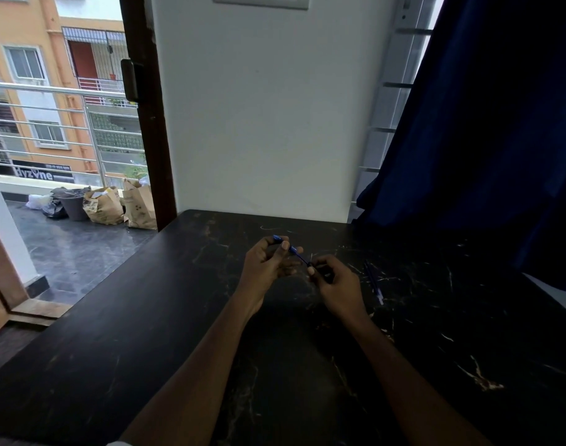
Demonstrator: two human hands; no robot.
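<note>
Both hands hover over a black marble-patterned table (pixel 146 317). My left hand (pixel 267 262) pinches the upper end of a thin blue pen part (pixel 294 250) between thumb and fingers. My right hand (pixel 337 283) pinches the lower, thinner end of the same blue piece near its tip. The piece slants from upper left to lower right between the two hands. A second blue pen part (pixel 374 282) lies flat on the table just right of my right hand.
A white wall (pixel 268 107) stands behind the table. A dark blue curtain (pixel 487 123) hangs at the right, over the table's far right corner. At the left an open door leads to a balcony with paper bags (pixel 120 204) and a bucket.
</note>
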